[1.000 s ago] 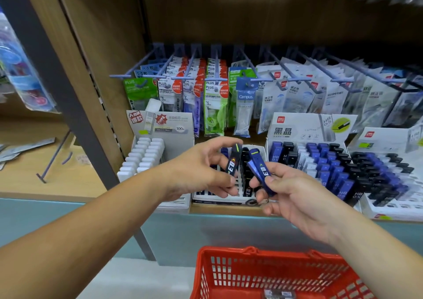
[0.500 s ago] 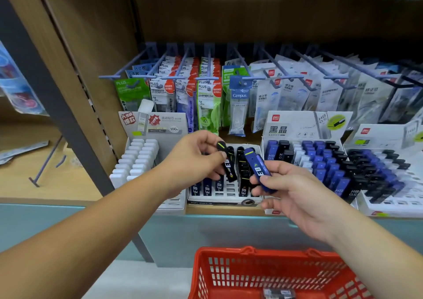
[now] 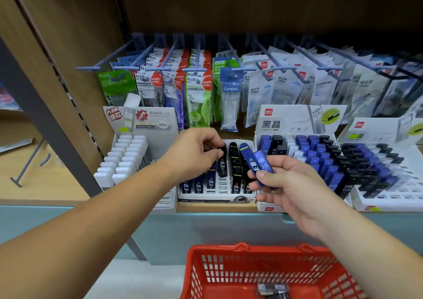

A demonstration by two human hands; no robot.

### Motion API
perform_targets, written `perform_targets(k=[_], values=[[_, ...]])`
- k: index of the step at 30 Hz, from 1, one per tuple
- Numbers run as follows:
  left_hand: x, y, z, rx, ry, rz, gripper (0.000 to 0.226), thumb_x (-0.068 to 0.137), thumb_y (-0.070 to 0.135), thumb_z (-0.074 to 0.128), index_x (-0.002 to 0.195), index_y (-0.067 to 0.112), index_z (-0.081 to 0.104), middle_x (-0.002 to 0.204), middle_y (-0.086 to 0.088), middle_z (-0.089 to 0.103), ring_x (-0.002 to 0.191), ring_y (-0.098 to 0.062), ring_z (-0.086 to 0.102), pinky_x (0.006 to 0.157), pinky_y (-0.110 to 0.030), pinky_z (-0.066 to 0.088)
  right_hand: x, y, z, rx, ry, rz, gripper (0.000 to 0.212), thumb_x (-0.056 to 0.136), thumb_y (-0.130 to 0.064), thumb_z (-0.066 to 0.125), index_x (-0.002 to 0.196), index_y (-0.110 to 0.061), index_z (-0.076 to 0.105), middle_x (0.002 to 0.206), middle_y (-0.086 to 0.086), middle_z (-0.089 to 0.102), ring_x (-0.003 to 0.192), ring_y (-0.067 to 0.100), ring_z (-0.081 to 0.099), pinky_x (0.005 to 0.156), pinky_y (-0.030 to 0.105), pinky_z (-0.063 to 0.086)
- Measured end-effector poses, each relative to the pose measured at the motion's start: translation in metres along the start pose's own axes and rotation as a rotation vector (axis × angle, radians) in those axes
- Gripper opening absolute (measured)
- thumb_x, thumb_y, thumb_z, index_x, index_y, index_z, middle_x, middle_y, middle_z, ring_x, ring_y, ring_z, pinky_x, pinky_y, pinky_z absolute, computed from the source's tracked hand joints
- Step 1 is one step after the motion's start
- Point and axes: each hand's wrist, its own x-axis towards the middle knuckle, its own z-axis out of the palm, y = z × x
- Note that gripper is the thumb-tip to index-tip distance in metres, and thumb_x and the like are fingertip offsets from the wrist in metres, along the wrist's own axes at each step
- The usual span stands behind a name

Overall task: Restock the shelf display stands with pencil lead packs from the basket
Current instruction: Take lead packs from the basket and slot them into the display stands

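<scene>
Pencil lead packs (image 3: 250, 159) in blue fan out of our right hand (image 3: 290, 184), at least two of them, gripped between our curled thumb and fingers just in front of the shelf (image 3: 206, 208). Our left hand (image 3: 194, 154) pinches a black pack (image 3: 222, 165) by its top, fingertips closed on it, and holds it upright over the middle display stand (image 3: 217, 195), among the rows of blue and black packs standing in its slots; we cannot tell whether its foot sits in a slot. The red basket (image 3: 217, 249) sits below our hands, with a few dark packs (image 3: 272, 289) lying on its floor. Right of the middle stand, a neighbouring stand (image 3: 297, 122) is nearly full.
</scene>
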Motion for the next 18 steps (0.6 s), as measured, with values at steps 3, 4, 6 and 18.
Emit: perform_targets(k=[3, 4, 6, 18], values=[[0.0, 0.002, -0.001, 0.111, -0.015, 0.043, 0.01, 0.091, 0.014, 0.077, 0.089, 0.023, 0.073, 0.068, 0.012, 0.062, 0.054, 0.003, 0.053, 0.055, -0.009, 0.04, 0.001, 0.0, 0.0, 0.009, -0.002, 0.004, 0.027, 0.092, 0.01, 0.063, 0.116, -0.004, 0.064, 0.095, 0.017, 0.078, 0.074, 0.024, 0.072, 0.057, 0.032, 0.058], [0.0, 0.003, -0.001, 0.147, -0.017, 0.055, 0.009, 0.091, 0.014, 0.076, 0.09, 0.023, 0.074, 0.068, 0.013, 0.062, 0.056, 0.002, 0.054, 0.056, -0.009, 0.04, 0.001, 0.0, -0.001, 0.01, -0.002, 0.005, 0.028, 0.092, 0.01, 0.063, 0.116, -0.004, 0.064, 0.096, 0.017, 0.078, 0.074, 0.024, 0.072, 0.057, 0.031, 0.058], [0.0, 0.005, -0.002, 0.175, -0.03, 0.056, 0.01, 0.091, 0.013, 0.076, 0.092, 0.023, 0.077, 0.068, 0.015, 0.063, 0.057, 0.005, 0.056, 0.056, -0.007, 0.04, 0.0, 0.0, -0.001, 0.004, -0.002, 0.005, 0.028, 0.092, 0.009, 0.063, 0.116, -0.005, 0.064, 0.096, 0.016, 0.078, 0.075, 0.024, 0.073, 0.057, 0.031, 0.058], [-0.034, 0.043, -0.008, -0.26, -0.131, -0.029, 0.01, 0.095, 0.021, 0.074, 0.105, 0.018, 0.074, 0.08, -0.008, 0.074, 0.071, -0.011, 0.067, 0.068, -0.03, 0.055, -0.008, -0.002, 0.001, -0.022, -0.054, 0.006, 0.027, 0.089, 0.007, 0.069, 0.114, -0.001, 0.062, 0.1, 0.017, 0.077, 0.09, 0.034, 0.077, 0.066, 0.034, 0.063]])
